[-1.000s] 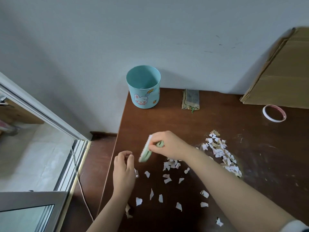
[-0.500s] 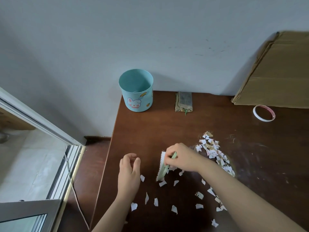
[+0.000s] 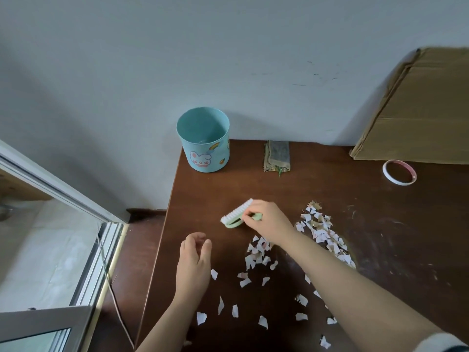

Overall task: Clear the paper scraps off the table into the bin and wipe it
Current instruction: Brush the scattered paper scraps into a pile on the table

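Table (image 3: 304, 194): paper scraps (image 3: 258, 252) between left hand (image 3: 193, 262), right hand (image 3: 266, 219)

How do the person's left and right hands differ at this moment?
The right hand grips a green brush; the left hand holds nothing, its fingers loosely curled. The right hand reaches farther across the table, beyond a cluster of paper scraps; the left hand is nearer the table's left edge. Both are bare, backs facing the camera.
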Demonstrator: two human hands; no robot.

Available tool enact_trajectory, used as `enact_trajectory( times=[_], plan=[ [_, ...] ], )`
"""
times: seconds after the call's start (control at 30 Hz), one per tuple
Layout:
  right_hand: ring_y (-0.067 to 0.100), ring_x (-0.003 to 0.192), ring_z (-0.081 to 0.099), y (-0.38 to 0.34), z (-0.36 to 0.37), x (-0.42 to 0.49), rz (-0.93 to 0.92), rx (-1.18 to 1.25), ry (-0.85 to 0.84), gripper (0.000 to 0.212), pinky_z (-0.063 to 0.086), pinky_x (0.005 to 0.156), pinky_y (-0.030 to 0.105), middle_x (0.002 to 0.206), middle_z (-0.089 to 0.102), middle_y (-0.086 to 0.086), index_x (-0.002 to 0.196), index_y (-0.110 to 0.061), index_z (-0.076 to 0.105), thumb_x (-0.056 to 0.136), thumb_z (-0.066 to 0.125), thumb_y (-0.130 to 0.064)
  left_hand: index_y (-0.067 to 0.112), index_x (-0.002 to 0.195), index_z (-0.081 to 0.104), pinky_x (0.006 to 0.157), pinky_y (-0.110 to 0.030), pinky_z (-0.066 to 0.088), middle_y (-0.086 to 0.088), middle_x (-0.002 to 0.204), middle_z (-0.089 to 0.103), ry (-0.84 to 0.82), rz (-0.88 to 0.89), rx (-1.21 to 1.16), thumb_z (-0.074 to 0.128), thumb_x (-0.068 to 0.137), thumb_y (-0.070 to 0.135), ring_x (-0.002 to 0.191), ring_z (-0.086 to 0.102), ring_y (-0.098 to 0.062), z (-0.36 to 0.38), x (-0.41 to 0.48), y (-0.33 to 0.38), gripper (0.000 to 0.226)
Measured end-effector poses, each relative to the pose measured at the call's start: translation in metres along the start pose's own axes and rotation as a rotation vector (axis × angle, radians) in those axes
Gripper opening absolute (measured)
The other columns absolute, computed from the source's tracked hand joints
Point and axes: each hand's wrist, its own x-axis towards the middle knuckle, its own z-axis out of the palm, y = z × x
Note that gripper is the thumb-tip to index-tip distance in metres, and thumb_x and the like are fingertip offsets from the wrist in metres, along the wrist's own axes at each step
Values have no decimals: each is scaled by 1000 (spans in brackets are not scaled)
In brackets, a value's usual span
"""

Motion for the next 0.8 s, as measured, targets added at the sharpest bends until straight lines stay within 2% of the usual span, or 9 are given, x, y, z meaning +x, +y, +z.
enact_trajectory(
  times=[0.07,0.13,0.27,0.37,0.43,0.5,0.6,0.7,0.8],
  plan=[
    [6,60,45,2,-4,-21,16,-7,-55,23,41,59,29,87,61,5,71,-7,65,90,55,-15,23,110,50,76,-22,34,6,110,51,-15,7,0,46,97,25,90,48,5,5,1,1,14],
    [5,60,45,0,-8,-39,43,-12,-105,31,43,61,31,76,57,-4,58,-20,56,88,53,-15,22,110,51,72,-18,36,5,110,52,-34,21,-1,45,97,25,91,49,5,11,1,3,14],
    [6,65,51,-11,-20,-48,71,-44,-209,26,45,64,29,75,59,-8,62,-22,60,86,52,-14,22,108,49,71,-14,33,4,111,52,-67,54,12,45,97,23,91,48,6,21,3,10,11],
    [13,65,54,-16,-29,-31,29,77,-72,17,47,63,32,79,61,-2,75,-15,67,88,56,-15,24,107,49,68,-8,32,6,110,51,-81,73,37,45,98,24,90,48,8,24,3,16,10],
    [11,64,53,-11,-33,-11,-13,155,98,16,46,64,32,79,58,-2,76,-17,65,89,57,-15,24,107,49,68,-7,32,7,111,50,-93,81,56,45,98,25,91,47,7,24,4,19,10],
    [7,66,52,-3,-33,7,-17,157,180,15,43,66,28,79,56,-6,78,-17,66,90,57,-16,25,108,48,68,-7,32,7,111,50,-101,85,72,44,98,25,91,47,7,25,4,20,10],
    [11,72,52,11,-22,13,23,100,142,17,42,68,28,84,55,-2,82,-9,68,91,55,-16,24,107,48,70,-15,33,5,112,50,-103,81,79,45,98,24,90,47,7,26,2,18,10],
    [14,63,46,16,-13,-7,15,39,97,26,37,60,32,75,50,-1,66,-11,58,91,55,-15,22,108,50,71,-13,33,5,112,51,-107,66,67,45,98,24,91,48,5,26,0,15,12],
    [12,58,43,13,-11,-33,0,-47,-22,32,38,57,33,72,51,0,63,-8,57,92,51,-20,22,108,50,71,-14,32,4,111,51,-108,56,60,45,98,23,91,48,5,28,-1,13,12]
  ],
)
